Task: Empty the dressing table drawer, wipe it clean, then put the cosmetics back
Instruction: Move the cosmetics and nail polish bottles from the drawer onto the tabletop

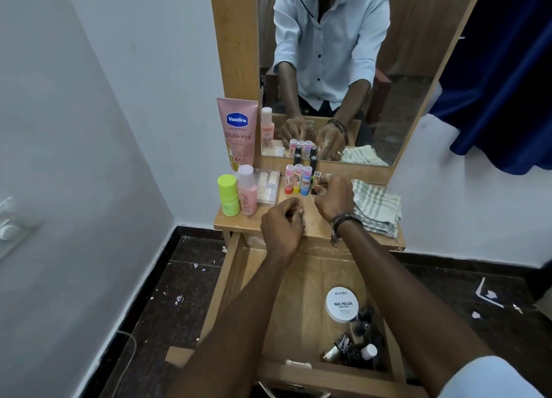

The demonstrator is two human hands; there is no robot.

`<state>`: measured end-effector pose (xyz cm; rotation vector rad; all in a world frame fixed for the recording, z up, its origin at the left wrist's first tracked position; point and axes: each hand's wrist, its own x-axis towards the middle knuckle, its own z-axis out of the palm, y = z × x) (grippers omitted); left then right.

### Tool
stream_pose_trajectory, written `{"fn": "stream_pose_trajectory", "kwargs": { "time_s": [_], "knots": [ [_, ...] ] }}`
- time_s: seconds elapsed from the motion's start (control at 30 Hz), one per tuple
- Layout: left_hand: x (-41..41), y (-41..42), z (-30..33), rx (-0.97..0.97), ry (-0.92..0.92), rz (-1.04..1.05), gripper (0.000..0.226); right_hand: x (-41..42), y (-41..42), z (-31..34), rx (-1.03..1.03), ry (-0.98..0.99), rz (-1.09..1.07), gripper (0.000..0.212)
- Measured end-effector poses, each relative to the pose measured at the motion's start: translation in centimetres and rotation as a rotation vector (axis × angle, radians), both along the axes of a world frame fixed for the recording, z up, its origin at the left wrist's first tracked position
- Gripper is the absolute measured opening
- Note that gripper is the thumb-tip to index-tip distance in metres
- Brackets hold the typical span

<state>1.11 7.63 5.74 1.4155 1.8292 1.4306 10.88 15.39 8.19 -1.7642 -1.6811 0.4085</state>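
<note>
Wooden dressing table (316, 230) carries your cosmetics; your right hand (333, 197) pinches a small dark tube (316, 185) beside the folded cloth (378, 208), your left hand (282, 228) is curled, holding nothing. Open drawer (298, 293) below holds a nail polish jar (342, 304).

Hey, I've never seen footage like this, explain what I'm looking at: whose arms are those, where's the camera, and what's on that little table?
The camera sits on a person's head, looking down at their own two hands. The mirror reflects them. On the dressing table top stand a Vaseline tube, small bottles, three colourful lip balms and a folded striped cloth. The right hand pinches a small dark cosmetic beside the balms; the left hand is curled, seemingly holding nothing. Below, the open drawer holds a nail polish remover tub and a few dark items.
</note>
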Motion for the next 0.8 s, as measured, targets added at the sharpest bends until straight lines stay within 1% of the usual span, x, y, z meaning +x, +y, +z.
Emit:
{"fn": "stream_pose_trajectory", "kwargs": {
  "time_s": [0.13,0.23,0.27,0.33,0.4,0.47,0.5,0.57,0.6,0.67,0.7,0.73,0.77,0.8],
  "knots": [
    [0.0,0.0,-0.1,0.005,0.023,-0.007,0.032,0.7,-0.2,0.5,-0.032,-0.017,0.010,0.008],
    [-0.1,0.0,-0.3,0.017,0.040,-0.010,0.031,1.7,-0.9,1.3,0.000,-0.049,0.020,0.015],
    [-0.1,0.1,-0.3,0.019,0.042,-0.011,0.031,2.0,-1.2,1.7,0.015,-0.049,0.024,0.014],
    [-0.1,0.0,-0.3,0.016,0.031,-0.022,0.033,2.8,-2.4,2.7,0.048,-0.013,0.032,0.008],
    [-0.1,-0.3,-0.1,0.013,0.010,-0.049,0.038,3.7,-4.1,3.6,0.090,0.030,0.046,0.011],
    [-0.2,-0.7,-0.1,0.013,-0.001,-0.086,0.042,4.8,-6.4,4.3,0.105,0.018,0.094,0.006],
    [-0.3,-1.0,-0.2,0.017,-0.010,-0.108,0.042,5.4,-7.7,4.6,0.073,-0.007,0.151,0.007],
    [-0.3,-2.1,-0.6,0.040,-0.042,-0.136,0.038,6.6,-10.6,4.8,-0.078,-0.089,0.339,0.017],
    [-0.2,-3.0,-0.9,0.069,-0.048,-0.137,0.031,7.2,-11.9,4.6,-0.178,-0.165,0.435,0.022],
    [0.0,-5.1,-1.5,0.188,0.037,-0.134,0.012,8.1,-14.3,3.6,-0.347,-0.339,0.568,0.024],
    [0.2,-6.3,-1.9,0.250,0.121,-0.156,0.006,8.5,-15.3,2.8,-0.417,-0.410,0.585,0.020],
    [0.3,-7.4,-2.2,0.272,0.202,-0.198,0.005,8.7,-16.2,2.1,-0.464,-0.482,0.576,0.015],
    [0.6,-8.4,-2.4,0.233,0.266,-0.272,0.006,8.8,-16.9,1.6,-0.493,-0.567,0.550,0.017],
    [0.9,-9.1,-2.5,0.128,0.329,-0.372,0.007,8.9,-17.6,1.1,-0.498,-0.654,0.526,0.025]
  ]
}}
